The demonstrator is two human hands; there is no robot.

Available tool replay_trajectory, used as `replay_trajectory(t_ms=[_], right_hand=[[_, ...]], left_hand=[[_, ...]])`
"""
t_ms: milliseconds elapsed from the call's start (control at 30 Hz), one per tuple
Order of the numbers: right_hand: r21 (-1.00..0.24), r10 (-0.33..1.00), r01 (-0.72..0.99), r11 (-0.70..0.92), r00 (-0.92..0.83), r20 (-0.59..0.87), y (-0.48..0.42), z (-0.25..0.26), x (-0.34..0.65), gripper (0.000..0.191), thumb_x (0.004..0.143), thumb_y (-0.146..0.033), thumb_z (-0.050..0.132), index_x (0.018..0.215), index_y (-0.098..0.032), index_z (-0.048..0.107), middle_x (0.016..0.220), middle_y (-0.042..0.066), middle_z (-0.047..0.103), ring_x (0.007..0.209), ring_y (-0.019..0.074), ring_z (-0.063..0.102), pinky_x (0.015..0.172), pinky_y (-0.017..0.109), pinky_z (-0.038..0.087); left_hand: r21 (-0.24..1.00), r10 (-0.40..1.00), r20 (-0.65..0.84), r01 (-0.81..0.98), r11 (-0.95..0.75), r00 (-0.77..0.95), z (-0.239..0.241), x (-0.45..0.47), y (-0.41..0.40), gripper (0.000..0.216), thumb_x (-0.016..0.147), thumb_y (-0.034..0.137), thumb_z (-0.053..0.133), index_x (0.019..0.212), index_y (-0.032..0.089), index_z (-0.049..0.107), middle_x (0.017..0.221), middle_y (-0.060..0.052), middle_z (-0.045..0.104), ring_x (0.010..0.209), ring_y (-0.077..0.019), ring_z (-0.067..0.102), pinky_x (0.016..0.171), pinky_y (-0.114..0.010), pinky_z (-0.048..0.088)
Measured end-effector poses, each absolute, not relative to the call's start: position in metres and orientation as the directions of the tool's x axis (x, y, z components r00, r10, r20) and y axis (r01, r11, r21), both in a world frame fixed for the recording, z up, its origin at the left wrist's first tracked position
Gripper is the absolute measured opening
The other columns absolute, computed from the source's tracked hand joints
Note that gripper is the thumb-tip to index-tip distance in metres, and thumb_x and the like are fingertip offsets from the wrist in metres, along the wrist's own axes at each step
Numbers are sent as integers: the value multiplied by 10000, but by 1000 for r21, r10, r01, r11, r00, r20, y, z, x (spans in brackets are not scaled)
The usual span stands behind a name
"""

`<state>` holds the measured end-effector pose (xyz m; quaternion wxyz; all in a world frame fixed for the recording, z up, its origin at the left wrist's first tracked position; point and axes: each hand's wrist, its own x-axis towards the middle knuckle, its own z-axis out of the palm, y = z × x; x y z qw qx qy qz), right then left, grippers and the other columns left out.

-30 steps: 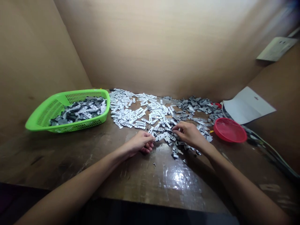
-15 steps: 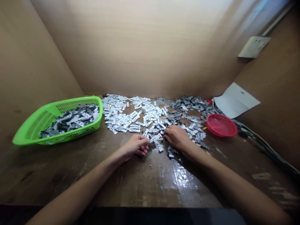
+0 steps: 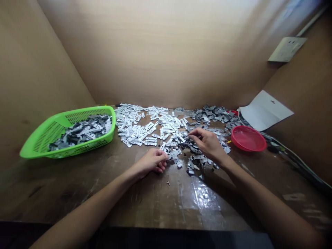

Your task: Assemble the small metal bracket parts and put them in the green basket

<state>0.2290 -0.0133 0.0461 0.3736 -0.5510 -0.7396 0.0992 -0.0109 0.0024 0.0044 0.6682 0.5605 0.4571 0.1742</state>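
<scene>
Many small flat metal pieces point(image 3: 137, 134) with holes in them lie loose across the table point(image 3: 153, 200), bright silver at the left and middle. Darker grey pieces point(image 3: 216, 114) are heaped at the back right. My left hand point(image 3: 155, 159) rests low at the front edge of the silver pieces, thumb and fingers pinched together; what is in the pinch is too small to make out. Above the darker pieces at the middle right hovers my right hand point(image 3: 207, 142), thumb and forefinger brought close together. Whatever its fingertips hold cannot be made out.
A green plastic basket point(image 3: 31, 145) with similar pieces stands at the left. To the right are a shallow red bowl point(image 3: 248, 139) and a white card point(image 3: 266, 111) leaning by the wall. Cables point(image 3: 293, 157) run along the right side. One tiny piece point(image 3: 168, 183) lies in front.
My right hand has lifted off the pile and moved slightly right and up, uncovering dark pieces beneath. My left hand stays pinched in about the same place. The view has shifted slightly.
</scene>
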Motion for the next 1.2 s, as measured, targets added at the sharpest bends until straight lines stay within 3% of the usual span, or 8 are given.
replay_trajectory(t_ms=[133, 233, 367, 633, 900, 1200], right_hand=[[-678, 902, 633, 373, -78, 424, -21, 52, 219, 154, 807, -309, 563, 840, -187, 651, 820, 37, 641, 722, 150, 579, 658, 276, 447], [-848, 959, 451, 278, -72, 276, -24, 48, 209, 211, 782, -361, 582, 823, -164, 646, 717, 30, 631, 618, 132, 558, 568, 254, 446], [-952, 986, 260, 159, -84, 141, -25, 36, 198, 240, 742, -380, 611, 776, -144, 638, 645, 22, 604, 544, 111, 524, 519, 241, 442], [-991, 998, 119, 55, -8, 55, -26, 27, 187, 247, 701, -385, 652, 757, -145, 640, 631, 12, 608, 545, 106, 546, 546, 240, 476], [-994, 999, 103, 33, -22, 31, -24, 15, 185, 252, 708, -386, 650, 785, -146, 644, 670, 25, 624, 567, 113, 568, 547, 244, 490], [-994, 996, -62, -92, -23, -90, -23, 6, 185, 291, 638, -386, 722, 766, -147, 615, 650, 12, 607, 534, 99, 559, 513, 229, 478]], left_hand=[[916, 747, -398, 273, 293, 533, 1, -11, 2, 267, 718, 403, 588, 739, 142, 533, 607, 1, 566, 474, -79, 533, 461, -183, 426], [918, 751, -393, 269, 290, 532, 0, -12, 2, 277, 710, 411, 598, 739, 143, 532, 611, -1, 570, 471, -80, 533, 454, -182, 423], [918, 751, -392, 273, 287, 531, 0, -12, 2, 302, 705, 435, 602, 730, 142, 530, 612, -7, 575, 469, -84, 538, 452, -186, 427], [919, 757, -391, 264, 292, 523, -1, -11, 2, 302, 698, 431, 609, 726, 140, 536, 612, -11, 580, 470, -83, 536, 444, -183, 425], [920, 749, -390, 257, 295, 537, -2, -12, 3, 284, 714, 416, 596, 719, 140, 534, 624, -11, 581, 485, -83, 543, 451, -182, 425], [907, 743, -420, 238, 346, 521, 2, -13, 1, 301, 689, 419, 630, 712, 135, 531, 605, -6, 583, 473, -78, 538, 464, -186, 419]])
